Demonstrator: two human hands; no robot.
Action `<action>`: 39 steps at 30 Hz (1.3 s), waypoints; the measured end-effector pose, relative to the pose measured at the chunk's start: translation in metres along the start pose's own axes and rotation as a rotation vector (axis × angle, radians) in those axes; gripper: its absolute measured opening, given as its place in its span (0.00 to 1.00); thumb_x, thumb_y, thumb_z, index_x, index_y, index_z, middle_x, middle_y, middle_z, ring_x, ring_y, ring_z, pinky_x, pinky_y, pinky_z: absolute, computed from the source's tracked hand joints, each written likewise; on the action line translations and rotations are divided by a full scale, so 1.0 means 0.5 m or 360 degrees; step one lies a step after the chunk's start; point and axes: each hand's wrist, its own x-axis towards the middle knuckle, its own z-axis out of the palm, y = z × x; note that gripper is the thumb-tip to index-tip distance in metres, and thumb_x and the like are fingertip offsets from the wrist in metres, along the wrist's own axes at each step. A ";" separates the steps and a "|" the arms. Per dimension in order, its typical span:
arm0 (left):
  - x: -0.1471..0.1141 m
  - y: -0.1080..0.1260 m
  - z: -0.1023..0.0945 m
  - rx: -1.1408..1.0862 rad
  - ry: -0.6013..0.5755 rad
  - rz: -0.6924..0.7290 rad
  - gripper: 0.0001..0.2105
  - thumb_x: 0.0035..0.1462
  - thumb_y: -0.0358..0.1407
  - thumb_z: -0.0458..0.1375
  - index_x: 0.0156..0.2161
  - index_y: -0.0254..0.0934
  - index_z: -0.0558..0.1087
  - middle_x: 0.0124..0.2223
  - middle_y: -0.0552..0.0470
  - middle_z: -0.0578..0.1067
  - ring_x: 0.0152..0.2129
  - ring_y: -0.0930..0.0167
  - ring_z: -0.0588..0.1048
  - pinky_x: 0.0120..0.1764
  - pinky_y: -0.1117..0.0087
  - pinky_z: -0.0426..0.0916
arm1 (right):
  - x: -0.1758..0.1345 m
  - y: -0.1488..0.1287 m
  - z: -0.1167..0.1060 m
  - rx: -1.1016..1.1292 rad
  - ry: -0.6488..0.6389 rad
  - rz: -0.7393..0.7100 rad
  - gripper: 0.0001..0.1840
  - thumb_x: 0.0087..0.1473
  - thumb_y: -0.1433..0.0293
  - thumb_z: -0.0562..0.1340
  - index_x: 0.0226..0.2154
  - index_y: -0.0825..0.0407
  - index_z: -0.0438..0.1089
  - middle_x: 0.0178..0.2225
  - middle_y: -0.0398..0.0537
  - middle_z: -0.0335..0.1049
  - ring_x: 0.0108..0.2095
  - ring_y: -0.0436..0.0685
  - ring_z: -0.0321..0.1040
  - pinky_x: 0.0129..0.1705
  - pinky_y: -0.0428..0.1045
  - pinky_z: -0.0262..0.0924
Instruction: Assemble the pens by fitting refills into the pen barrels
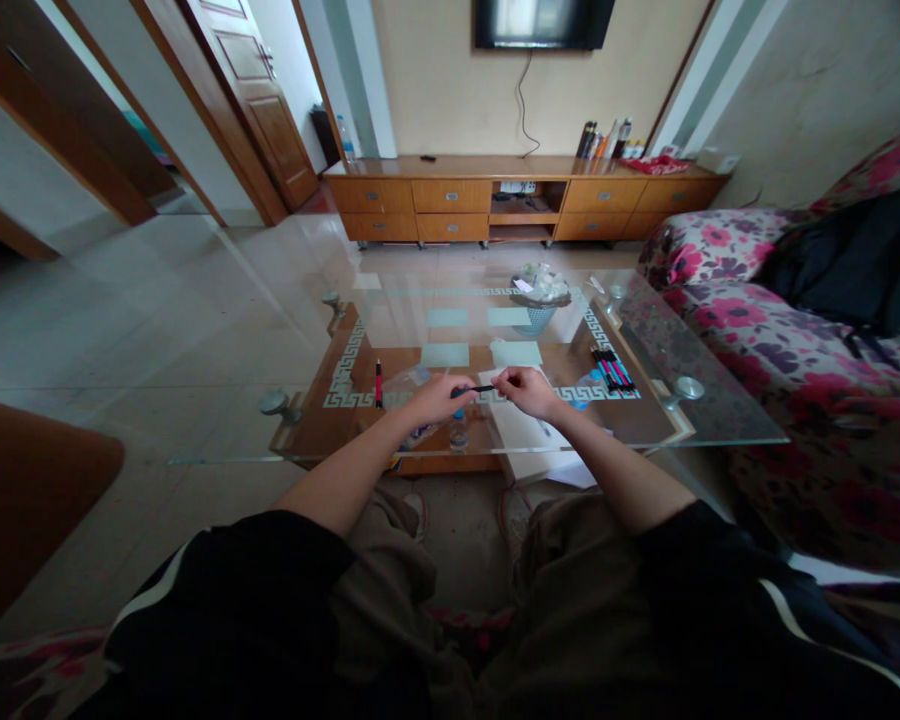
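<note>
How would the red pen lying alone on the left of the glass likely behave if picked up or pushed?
The red pen looks slim and straight, so it is probably light and stiff when lifted. Nudged sideways, it may roll or slide, since the glass looks smooth and flat.

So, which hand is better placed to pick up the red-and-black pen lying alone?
Probably the left hand: the red-and-black pen lies nearer to it than to the right hand. Both hold a slim dark pen-like piece, so the left should release first.
</note>
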 end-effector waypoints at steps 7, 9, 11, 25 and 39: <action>0.001 -0.002 0.001 -0.0007 -0.0034 0.0000 0.17 0.62 0.45 0.52 0.43 0.35 0.77 0.36 0.51 0.79 0.31 0.70 0.73 0.34 0.73 0.63 | 0.000 0.014 0.004 0.0140 -0.0111 0.0038 0.24 0.54 0.48 0.61 0.26 0.52 0.75 0.23 0.45 0.72 0.24 0.52 0.65 0.28 0.46 0.56; 0.001 -0.004 0.002 -0.0009 -0.0037 -0.0004 0.17 0.62 0.45 0.52 0.43 0.35 0.77 0.36 0.51 0.79 0.30 0.71 0.73 0.34 0.73 0.63 | 0.001 0.017 0.007 0.0180 -0.0118 0.0034 0.23 0.54 0.49 0.61 0.27 0.52 0.75 0.23 0.45 0.72 0.25 0.52 0.66 0.28 0.46 0.57; 0.002 -0.005 0.003 -0.0007 -0.0024 0.0007 0.17 0.62 0.45 0.52 0.43 0.35 0.78 0.35 0.51 0.79 0.30 0.71 0.73 0.33 0.73 0.63 | 0.003 0.019 0.008 0.0213 -0.0111 0.0036 0.22 0.54 0.50 0.61 0.28 0.52 0.75 0.24 0.45 0.73 0.25 0.51 0.66 0.29 0.46 0.58; 0.004 -0.021 0.001 0.0061 0.0026 0.0037 0.18 0.65 0.43 0.49 0.42 0.35 0.79 0.38 0.49 0.81 0.34 0.69 0.75 0.38 0.72 0.65 | -0.005 -0.015 -0.015 0.0642 -0.0023 0.0264 0.12 0.47 0.63 0.65 0.31 0.56 0.74 0.23 0.43 0.69 0.24 0.48 0.61 0.25 0.44 0.55; 0.007 -0.002 0.012 -0.0042 0.0052 0.0067 0.16 0.62 0.44 0.54 0.47 0.37 0.76 0.40 0.51 0.80 0.35 0.70 0.76 0.39 0.72 0.68 | -0.002 -0.005 -0.002 0.0678 -0.0191 0.0247 0.14 0.48 0.61 0.65 0.30 0.56 0.74 0.23 0.43 0.70 0.24 0.48 0.64 0.26 0.45 0.56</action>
